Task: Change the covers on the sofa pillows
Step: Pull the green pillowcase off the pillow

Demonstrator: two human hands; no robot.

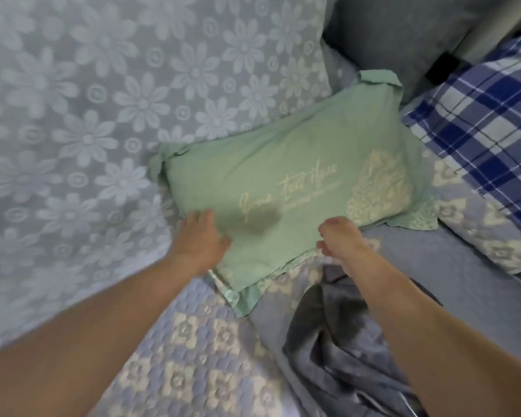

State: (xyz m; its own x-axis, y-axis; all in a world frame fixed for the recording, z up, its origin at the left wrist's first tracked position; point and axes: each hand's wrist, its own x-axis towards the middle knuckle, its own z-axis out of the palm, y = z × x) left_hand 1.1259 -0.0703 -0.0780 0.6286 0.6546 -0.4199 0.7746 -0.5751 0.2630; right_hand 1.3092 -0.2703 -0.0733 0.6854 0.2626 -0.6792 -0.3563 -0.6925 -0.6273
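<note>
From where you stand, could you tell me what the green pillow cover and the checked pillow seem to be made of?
Green pillow cover: looks like thin matte woven cloth, perhaps cotton; it creases softly, with pale printed lettering. Checked pillow: woven-looking blue and white cloth, also matte; the fibre cannot be told.

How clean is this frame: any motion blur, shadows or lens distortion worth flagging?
Head view: both the left hand and right hand are smeared by motion blur; a dark hand shadow falls on the green pillow, whose script lettering stays soft; lighting is dim and even, no glare; wide-angle bending shows toward the edges.
</note>
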